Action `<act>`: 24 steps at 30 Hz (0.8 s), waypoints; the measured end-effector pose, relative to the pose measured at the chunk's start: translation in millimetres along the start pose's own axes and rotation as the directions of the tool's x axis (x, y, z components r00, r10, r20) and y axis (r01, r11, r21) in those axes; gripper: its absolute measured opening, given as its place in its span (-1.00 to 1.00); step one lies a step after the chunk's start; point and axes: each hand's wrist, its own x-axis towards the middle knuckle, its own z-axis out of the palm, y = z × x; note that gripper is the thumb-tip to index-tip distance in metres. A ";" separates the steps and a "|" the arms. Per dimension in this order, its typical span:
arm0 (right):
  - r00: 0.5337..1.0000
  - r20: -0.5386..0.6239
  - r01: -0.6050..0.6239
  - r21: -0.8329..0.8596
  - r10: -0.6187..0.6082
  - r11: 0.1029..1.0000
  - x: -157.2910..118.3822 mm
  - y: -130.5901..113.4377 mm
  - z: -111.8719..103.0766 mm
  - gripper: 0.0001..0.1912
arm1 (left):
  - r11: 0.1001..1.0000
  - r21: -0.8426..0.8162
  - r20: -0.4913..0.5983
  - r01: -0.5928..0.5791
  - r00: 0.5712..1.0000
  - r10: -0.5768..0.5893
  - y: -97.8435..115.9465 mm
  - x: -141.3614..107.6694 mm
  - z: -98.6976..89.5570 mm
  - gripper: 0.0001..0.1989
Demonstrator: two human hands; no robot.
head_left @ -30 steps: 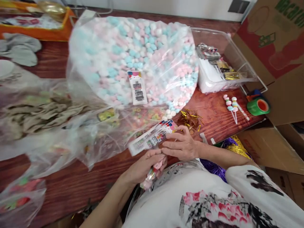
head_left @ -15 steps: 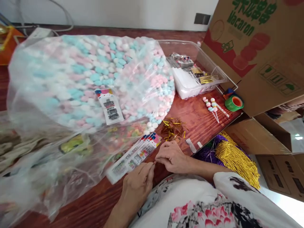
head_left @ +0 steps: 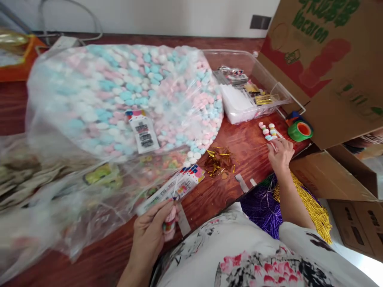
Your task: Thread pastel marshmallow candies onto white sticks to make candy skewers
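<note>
In my left hand (head_left: pixel 151 223), near the table's front edge, is a candy skewer (head_left: pixel 170 223) in a clear bag, its thin white stick pointing up and away. The fingers wrap around the bagged candies. My right hand (head_left: pixel 280 154) is stretched out to the right, fingers closed in a pinch over the sticks of two marshmallow skewers (head_left: pixel 266 130); what is between the fingertips is hidden. Behind my left hand lies a row of printed clear bags (head_left: pixel 185 181). Loose gold twist ties (head_left: pixel 220 161) lie in a pile between the hands.
A big clear bag of pastel marshmallows (head_left: pixel 119 91) covers the back left, with a printed packet (head_left: pixel 144 133) on top. A clear plastic bin (head_left: pixel 254 109) stands behind the skewers. Green tape (head_left: pixel 300 130) and a macaron carton (head_left: pixel 332 75) are at right. Tape strips (head_left: pixel 241 183) mark the front edge.
My hands were together at the table's front; now they are apart. The right has moved right to the skewers, while the left has come back and tilted up the bagged candy skewer.
</note>
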 end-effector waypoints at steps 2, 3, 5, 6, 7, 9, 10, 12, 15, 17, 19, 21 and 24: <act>0.994 0.023 0.099 0.155 -0.104 0.983 -4.6 -20.3 3.5 -0.80 | 1.000 -0.014 0.012 -0.019 1.000 0.019 1.1 -1.3 0.2 -0.73; 0.982 0.055 0.162 0.244 -0.180 0.956 -6.6 -33.9 5.6 -0.80 | 0.999 -0.013 0.016 -0.032 0.999 0.032 1.1 -1.6 -0.4 -0.75; 0.928 0.132 0.276 0.386 -0.349 0.880 -9.2 -64.5 9.6 -0.80 | 0.998 -0.013 0.018 -0.066 0.998 0.067 0.1 -2.0 -2.5 -0.78; 0.889 0.175 0.321 0.422 -0.424 0.848 -9.6 -79.8 11.5 -0.81 | 0.996 -0.014 0.013 -0.084 0.996 0.085 -0.7 -2.1 -3.8 -0.79; 0.850 0.212 0.358 0.441 -0.483 0.823 -9.5 -94.2 13.2 -0.81 | 0.995 -0.019 0.003 -0.102 0.995 0.102 -1.6 -2.4 -5.1 -0.79; 0.780 0.276 0.413 0.447 -0.561 0.794 -7.9 -118.7 16.7 -0.81 | 0.992 -0.028 -0.023 -0.122 0.992 0.122 -3.7 -3.0 -7.7 -0.77; 0.755 0.301 0.432 0.440 -0.582 0.787 -6.8 -128.3 18.5 -0.81 | 0.992 -0.030 -0.037 -0.123 0.992 0.122 -5.0 -3.3 -9.0 -0.76; 0.720 0.352 0.453 0.415 -0.598 0.789 -5.8 -142.7 22.8 -0.82 | 0.993 -0.028 -0.056 -0.111 0.992 0.109 -8.6 -3.8 -11.7 -0.73; 0.671 0.428 0.470 0.387 -0.606 0.793 -8.5 -156.0 30.8 -0.87 | 0.994 -0.025 -0.045 -0.106 0.993 0.105 -16.1 -4.0 -16.3 -0.74; 0.645 0.470 0.467 0.382 -0.602 0.798 -12.0 -161.2 36.2 -0.89 | 0.993 -0.026 -0.020 -0.111 0.994 0.111 -21.3 -3.8 -19.3 -0.77; 0.643 0.494 0.437 0.390 -0.585 0.810 -14.1 -163.3 40.3 -0.88 | 0.994 -0.023 0.010 -0.111 0.994 0.112 -25.1 -3.6 -21.5 -0.78; 0.664 0.482 0.384 0.435 -0.571 0.814 -13.6 -162.0 41.8 -0.85 | 0.995 -0.016 0.036 -0.103 0.994 0.103 -26.7 -3.5 -22.5 -0.77; 0.722 0.413 0.266 0.575 -0.555 0.774 -10.4 -155.1 38.7 -0.86 | 0.995 -0.016 0.067 -0.099 0.993 0.100 -25.0 -3.3 -21.2 -0.76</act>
